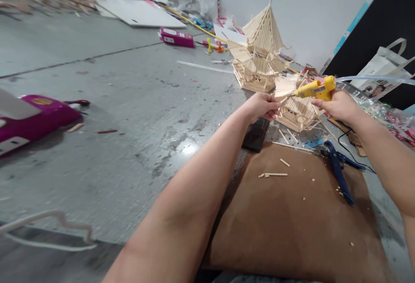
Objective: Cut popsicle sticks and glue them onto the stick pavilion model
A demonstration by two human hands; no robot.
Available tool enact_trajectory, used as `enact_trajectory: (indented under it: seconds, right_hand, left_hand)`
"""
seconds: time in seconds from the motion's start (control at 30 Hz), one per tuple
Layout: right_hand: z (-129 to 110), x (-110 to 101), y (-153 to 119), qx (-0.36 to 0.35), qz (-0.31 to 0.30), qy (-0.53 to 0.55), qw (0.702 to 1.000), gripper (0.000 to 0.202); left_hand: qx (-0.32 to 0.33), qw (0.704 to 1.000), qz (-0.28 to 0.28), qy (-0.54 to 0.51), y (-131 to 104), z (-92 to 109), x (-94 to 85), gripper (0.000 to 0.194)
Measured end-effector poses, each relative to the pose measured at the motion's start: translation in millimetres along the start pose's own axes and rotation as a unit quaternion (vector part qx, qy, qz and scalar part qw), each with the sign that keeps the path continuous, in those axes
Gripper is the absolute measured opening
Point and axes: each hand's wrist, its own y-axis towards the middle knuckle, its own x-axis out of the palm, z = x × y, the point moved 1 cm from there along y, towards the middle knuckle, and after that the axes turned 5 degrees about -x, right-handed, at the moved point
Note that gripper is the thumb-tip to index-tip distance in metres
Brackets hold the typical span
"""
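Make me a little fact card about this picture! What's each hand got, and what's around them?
Left hand: fingers pinch a small wooden piece
Right hand: grips a yellow glue gun
Gun's tip: close to the left hand's fingertips
Behind the gun: a long clear rod
Near model: low, made of pale sticks
Far model: taller, with a pointed roof
Nearer the person: a brown sheet, with loose stick bits and a blue-handled tool
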Motion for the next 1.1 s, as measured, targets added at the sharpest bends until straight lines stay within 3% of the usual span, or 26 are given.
enact_trajectory:
  seconds: [0.23, 0.53, 0.9, 1.1]
  right_hand:
    - [10, 1, -6, 0.028, 0.028, 0.011, 0.999, 0.043]
    - [10, 12, -18, 0.108, 0.008, 0.198, 0.974, 0.035]
    - [10, 13, -18, 0.124, 0.004, 0.210, 0.970, 0.030]
    - [11, 13, -17, 0.121, -0.001, 0.160, 0.980, 0.031]
  left_hand:
    - [-0.016, 1.000, -0.010, -0.016, -2, 1, 0.4, 0.019]
    - [-0.032, 0.996, -0.066, -0.057, -2, -1, 1.4, 0.014]
    - [-0.029, 0.994, -0.077, -0.075, -3, -1, 1.9, 0.017]
    - [-0.027, 0.995, -0.074, -0.068, -4, -1, 2.0, 0.017]
